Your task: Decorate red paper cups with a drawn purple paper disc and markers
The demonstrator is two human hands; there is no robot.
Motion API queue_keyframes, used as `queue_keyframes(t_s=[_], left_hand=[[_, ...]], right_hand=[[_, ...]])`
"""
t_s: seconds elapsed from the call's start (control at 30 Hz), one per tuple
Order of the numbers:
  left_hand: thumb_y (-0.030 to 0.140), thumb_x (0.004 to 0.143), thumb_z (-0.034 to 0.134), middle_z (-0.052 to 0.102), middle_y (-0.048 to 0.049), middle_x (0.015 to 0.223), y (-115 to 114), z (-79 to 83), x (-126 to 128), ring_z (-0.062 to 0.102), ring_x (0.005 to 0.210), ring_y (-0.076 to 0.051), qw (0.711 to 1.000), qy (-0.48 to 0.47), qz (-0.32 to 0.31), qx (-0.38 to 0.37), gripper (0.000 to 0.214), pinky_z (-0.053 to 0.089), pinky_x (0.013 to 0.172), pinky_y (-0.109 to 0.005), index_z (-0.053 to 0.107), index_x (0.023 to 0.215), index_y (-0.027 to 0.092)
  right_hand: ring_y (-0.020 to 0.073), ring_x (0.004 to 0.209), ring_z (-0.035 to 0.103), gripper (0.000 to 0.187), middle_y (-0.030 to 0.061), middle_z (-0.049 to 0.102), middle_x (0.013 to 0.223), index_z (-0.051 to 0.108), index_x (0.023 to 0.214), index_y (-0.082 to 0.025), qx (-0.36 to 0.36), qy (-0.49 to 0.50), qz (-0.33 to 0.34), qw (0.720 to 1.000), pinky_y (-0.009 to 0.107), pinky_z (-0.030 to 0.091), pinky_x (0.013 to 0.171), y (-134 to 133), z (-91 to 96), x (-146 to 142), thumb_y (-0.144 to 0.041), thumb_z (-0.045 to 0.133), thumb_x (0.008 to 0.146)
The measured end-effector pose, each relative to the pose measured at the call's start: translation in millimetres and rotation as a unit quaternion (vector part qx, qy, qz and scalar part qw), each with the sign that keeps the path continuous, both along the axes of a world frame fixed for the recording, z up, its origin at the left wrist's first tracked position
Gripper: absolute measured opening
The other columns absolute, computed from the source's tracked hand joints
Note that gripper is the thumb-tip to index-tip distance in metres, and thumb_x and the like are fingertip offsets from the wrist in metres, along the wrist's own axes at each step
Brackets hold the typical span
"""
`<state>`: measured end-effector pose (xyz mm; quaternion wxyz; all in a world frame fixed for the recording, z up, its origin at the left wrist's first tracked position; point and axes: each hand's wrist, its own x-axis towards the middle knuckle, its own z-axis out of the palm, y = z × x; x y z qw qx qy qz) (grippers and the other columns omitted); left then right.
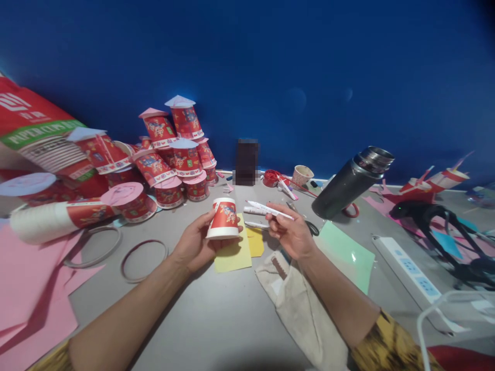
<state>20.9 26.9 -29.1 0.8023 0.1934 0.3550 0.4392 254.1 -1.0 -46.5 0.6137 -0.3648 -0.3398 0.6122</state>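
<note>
A red and white paper cup (pixel 223 219) is upside down in my left hand (pixel 199 239), its wide white rim facing down. My fingers wrap round its left side and underneath. Between the fingertips of my right hand (pixel 293 234) is a slim white marker (pixel 275 210), its tip pointing left toward the cup but apart from it. More white markers (pixel 256 225) lie on the table just behind. Below the cup are a pale yellow paper sheet (pixel 234 257) and a deeper yellow piece (pixel 255 242). A beige cloth (pixel 309 314) lies beneath my right forearm.
Stacked red cups with paper tops (pixel 185 157) stand back left, near a sleeve of paper cups (pixel 58 154). Pink paper (pixel 31 288) and tape rings lie left. A dark flask (pixel 348 180), green paper (pixel 346 252) and a power strip (pixel 410 275) are right.
</note>
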Motion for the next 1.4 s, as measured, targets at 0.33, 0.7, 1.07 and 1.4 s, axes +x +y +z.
queue_keyframes(t_s=[0.33, 0.7, 1.07, 1.4], left_hand=[[0.028, 0.103, 0.051, 0.079, -0.0156, 0.09, -0.9, 3.6, 3.6, 0.079, 0.072, -0.028, 0.999, 0.019, 0.028, -0.016, 0.029, 0.069, 0.07, -0.047, 0.067, 0.118, 0.009], [0.028, 0.101, 0.054, 0.079, -0.0145, 0.088, -0.7, 1.2, 2.7, 0.079, 0.074, -0.029, 0.999, 0.023, 0.022, -0.023, 0.03, 0.069, 0.067, -0.047, 0.066, 0.121, 0.009], [0.036, 0.102, 0.053, 0.08, -0.0197, 0.1, -1.8, -3.2, 1.7, 0.081, 0.082, -0.033, 1.0, 0.006, -0.029, -0.01, 0.041, 0.068, 0.073, -0.048, 0.065, 0.128, 0.007], [0.034, 0.103, 0.053, 0.08, -0.0194, 0.098, -4.2, -2.4, 3.7, 0.079, 0.078, -0.031, 1.0, 0.011, -0.016, -0.008, 0.038, 0.068, 0.071, -0.048, 0.064, 0.126, 0.006]], right_hand=[[0.0058, 0.05, 0.045, 0.043, -0.0034, 0.063, 0.058, 0.079, 0.082, -0.018, -0.033, 0.034, -0.04, 0.998, 0.017, 0.035, 0.045, 3.2, -1.1, -1.5, -0.044, 0.102, 0.057], [0.0044, 0.046, 0.045, 0.056, -0.0046, 0.061, 0.054, 0.07, 0.075, -0.017, -0.047, 0.0, -0.091, 0.995, 0.015, 0.034, 0.043, 3.8, 6.3, -6.4, -0.054, 0.103, 0.049], [0.0072, 0.047, 0.05, 0.043, -0.0017, 0.065, 0.059, 0.07, 0.078, -0.019, 0.024, -0.074, -0.097, 0.992, 0.019, 0.035, 0.045, -8.9, 4.7, -13.9, -0.054, 0.093, 0.069], [0.0074, 0.045, 0.045, 0.034, -0.0041, 0.061, 0.055, 0.067, 0.078, -0.02, 0.013, -0.051, -0.1, 0.994, 0.02, 0.031, 0.044, -7.1, 3.7, -14.7, -0.042, 0.091, 0.067]])
